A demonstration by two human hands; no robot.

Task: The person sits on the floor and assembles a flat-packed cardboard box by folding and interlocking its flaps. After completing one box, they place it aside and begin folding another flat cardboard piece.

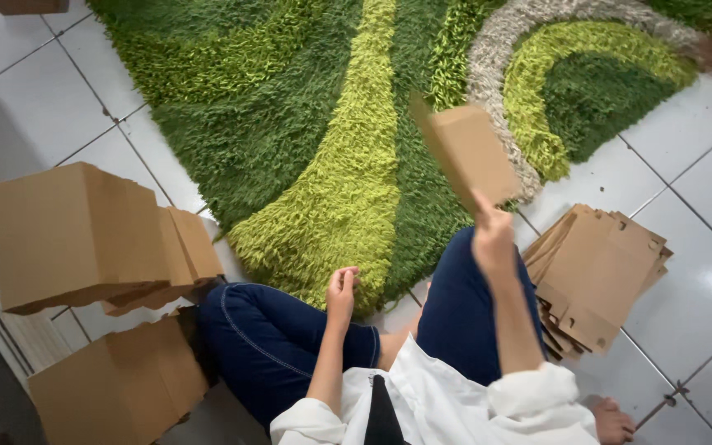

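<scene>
We see the white tiled floor first, glossy squares with dark grout lines, and on it a shaggy rug of long pile in dark green, lime and beige curving bands. At the left edge stand two assembled cardboard boxes: the upper box lies on its side with its flaps loose, and the lower box sits just below it near the frame's bottom corner. All the cardboard is plain, matte brown. On the tiles to the right lies one fanned stack of flat cardboard blanks, their tabbed edges jutting out; we cannot count the sheets.

A person sits between these in dark blue jeans and a white top. Their right hand is raised over the rug's edge, fingers clamped on the lower corner of a flat cardboard piece, a small rectangular blank held up in the air and tilted, slightly blurred. Their left hand hovers above the left knee, empty, its fingers loosely curled and a little apart.
</scene>
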